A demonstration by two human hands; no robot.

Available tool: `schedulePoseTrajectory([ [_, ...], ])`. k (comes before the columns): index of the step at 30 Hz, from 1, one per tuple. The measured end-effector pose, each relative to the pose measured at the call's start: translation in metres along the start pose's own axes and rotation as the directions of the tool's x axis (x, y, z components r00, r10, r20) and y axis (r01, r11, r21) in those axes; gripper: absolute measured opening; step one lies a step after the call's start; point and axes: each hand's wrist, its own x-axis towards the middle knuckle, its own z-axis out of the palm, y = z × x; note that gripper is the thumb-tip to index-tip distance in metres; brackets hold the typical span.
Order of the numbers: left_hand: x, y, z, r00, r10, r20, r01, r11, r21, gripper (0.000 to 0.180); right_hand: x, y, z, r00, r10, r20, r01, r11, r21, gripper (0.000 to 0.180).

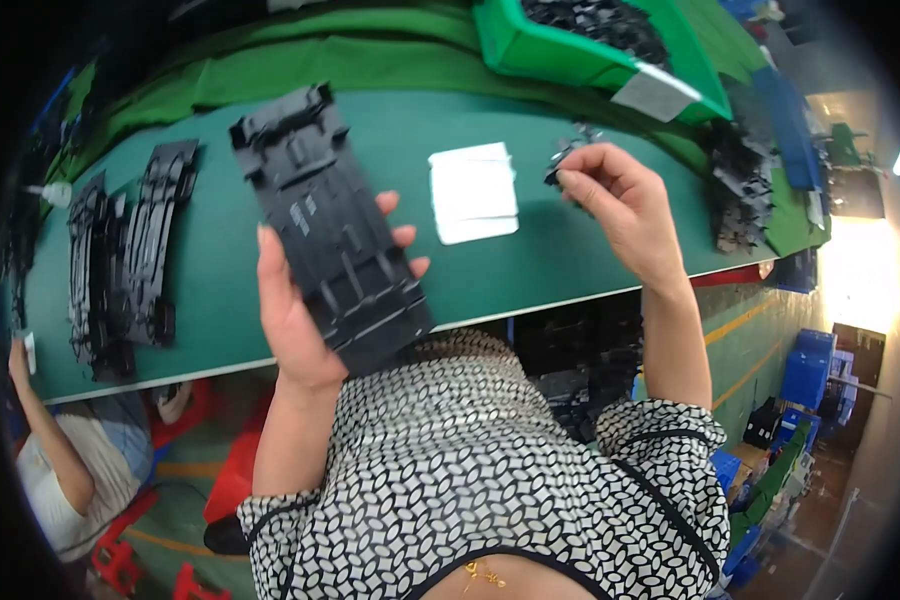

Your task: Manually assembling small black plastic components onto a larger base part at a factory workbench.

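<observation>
A long black plastic chassis-like part (335,220) lies tilted across my left hand (305,325), thumb along one side and fingertips curled over the other. It is raised above the green table. To the right, my right hand (620,200) pinches a small black piece (554,174) between thumb and fingers, over a few more small dark pieces (585,133) on the table. Most of the pinched piece is hidden by my fingers. Between the two hands lies a white rectangular pad or stack of cards (474,193).
A green bin (570,60) full of small black parts stands at the back. More long black parts (158,240) lie on the left of the table (390,140). A pile of dark parts (742,190) sits at the right end. A co-worker's arm (55,440) shows at far left.
</observation>
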Motion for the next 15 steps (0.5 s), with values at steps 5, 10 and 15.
schedulePoseTrajectory([
  [5,0.004,0.0,0.001,0.999,0.032,0.0,-0.032,0.997,0.074,0.07,-0.001,-0.003,0.03,0.964,-0.267,0.015,0.257,0.908,-0.33,0.012],
  [10,0.002,0.001,0.002,0.999,0.046,-0.026,-0.043,0.993,0.112,0.071,0.013,-0.002,0.044,0.886,-0.454,0.095,0.446,0.776,-0.446,0.009],
  [15,0.001,0.001,0.002,0.998,0.043,-0.038,-0.039,0.992,0.116,0.071,0.016,-0.004,0.053,0.833,-0.519,0.191,0.537,0.676,-0.505,0.006],
])
